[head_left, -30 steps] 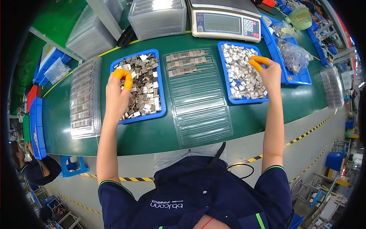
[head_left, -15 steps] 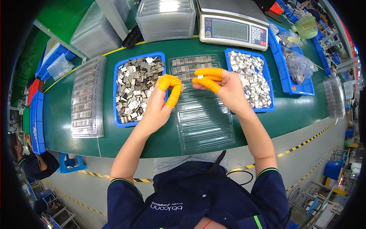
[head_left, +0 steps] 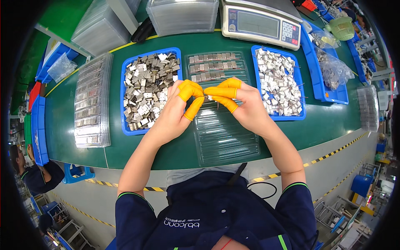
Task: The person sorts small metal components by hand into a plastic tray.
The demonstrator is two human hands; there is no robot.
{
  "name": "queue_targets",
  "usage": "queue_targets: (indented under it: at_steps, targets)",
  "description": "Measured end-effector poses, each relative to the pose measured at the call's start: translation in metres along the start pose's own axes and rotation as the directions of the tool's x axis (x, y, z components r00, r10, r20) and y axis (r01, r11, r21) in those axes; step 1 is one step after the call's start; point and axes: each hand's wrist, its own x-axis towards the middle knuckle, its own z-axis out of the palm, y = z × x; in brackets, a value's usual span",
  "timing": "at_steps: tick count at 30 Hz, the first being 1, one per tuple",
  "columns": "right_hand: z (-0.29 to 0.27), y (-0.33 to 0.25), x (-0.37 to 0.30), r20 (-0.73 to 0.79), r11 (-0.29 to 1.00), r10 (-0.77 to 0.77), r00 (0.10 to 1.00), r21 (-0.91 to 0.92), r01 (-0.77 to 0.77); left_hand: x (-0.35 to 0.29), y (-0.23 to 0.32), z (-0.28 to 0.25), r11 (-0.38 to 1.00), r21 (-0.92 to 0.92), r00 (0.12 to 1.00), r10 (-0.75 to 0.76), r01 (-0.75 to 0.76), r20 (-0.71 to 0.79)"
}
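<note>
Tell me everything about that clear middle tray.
The clear tray looks like glossy plastic, with narrow crosswise grooves. It lies flat on the green tabletop between the left bin and right bin. At least three rows of small metallic pieces sit toward its far end. The left hand and right hand are above it; contact is unclear.

The small part (head_left: 209, 97) between the fingertips of the left hand (head_left: 194, 102) and right hand (head_left: 221, 98) is mostly covered by yellow finger covers; its shape, and whether it is one piece or several, cannot be determined. The hands obscure a middle section of the clear tray (head_left: 227, 143). The left hand hides the near right corner of the blue bin (head_left: 135, 132). The upper edge cuts off the scale (head_left: 261, 26) and tray stack (head_left: 182, 20). Contents of the clear bag (head_left: 333, 73) are indistinct.
</note>
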Motion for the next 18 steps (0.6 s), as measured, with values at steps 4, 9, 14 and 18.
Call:
queue_targets:
  at_steps: [4, 9, 14, 18]
  targets:
    - [-0.007, -0.008, 0.001, 0.027, 0.991, -0.041, 0.999, -0.124, 0.044, -0.002, -0.001, 0.001, 0.996, 0.088, 0.999, 0.02, -0.023, 0.035]
    - [-0.009, -0.013, 0.0, 0.049, 0.997, 0.022, 0.999, -0.072, -0.018, -0.003, 0.003, 0.006, 0.99, 0.136, 0.999, 0.025, -0.028, 0.024]
    - [-0.013, -0.013, -0.002, 0.08, 0.986, 0.079, 0.994, 0.138, -0.09, -0.005, 0.007, 0.012, 0.997, 0.03, 0.998, -0.064, 0.064, -0.01]
    - [-0.013, -0.011, -0.003, 0.109, 0.966, 0.146, 0.983, 0.199, -0.165, -0.004, 0.008, 0.012, 0.998, -0.013, 0.998, -0.068, 0.068, -0.003]
